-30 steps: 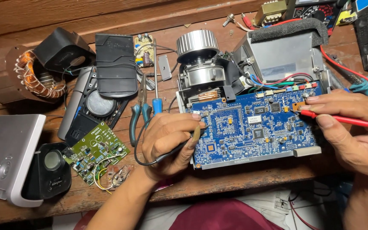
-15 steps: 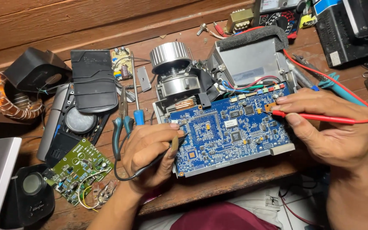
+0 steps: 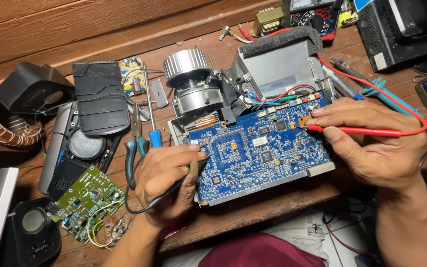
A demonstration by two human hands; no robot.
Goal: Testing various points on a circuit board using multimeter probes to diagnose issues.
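Left hand [image 3: 166, 180]: grip clamped on black probe [image 3: 189, 175], tip at board's left edge.
Right hand [image 3: 376, 143]: grip clamped on red probe [image 3: 357, 131], tip on board's upper right.
Blue circuit board [image 3: 258, 151]: atop opened device, wooden tabletop [image 3: 253, 212] centre.

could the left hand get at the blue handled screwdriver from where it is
Probably yes. The blue-handled screwdriver lies just beyond the left hand, nothing lying between them. But that hand holds a black probe against the blue circuit board, so it isn't free.
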